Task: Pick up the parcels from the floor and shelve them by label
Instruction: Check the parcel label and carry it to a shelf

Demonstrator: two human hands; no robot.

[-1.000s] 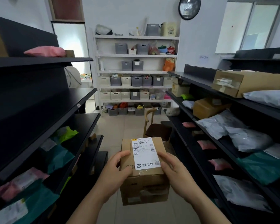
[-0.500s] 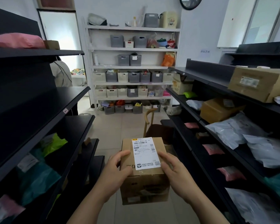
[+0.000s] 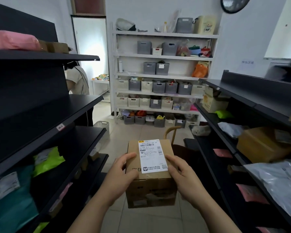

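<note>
A brown cardboard parcel is held in front of me at waist height, between two black shelf units. A white shipping label on its top reads B037. My left hand grips the box's left side, thumb on the top face. My right hand grips the right side, fingers touching the label's edge. Black shelving on the left carries green, teal and pink mailers. Black shelving on the right carries a brown box, grey and pink mailers.
A tiled aisle runs ahead to a white rack of grey and cream bins. A wooden chair stands behind the parcel. A person stands at the doorway, back left. A pale basket sits on the floor.
The view has swung left and slightly down; the right shelves slid towards the frame edge and the left shelves came closer. Both hands keep the same hold on the parcel.
</note>
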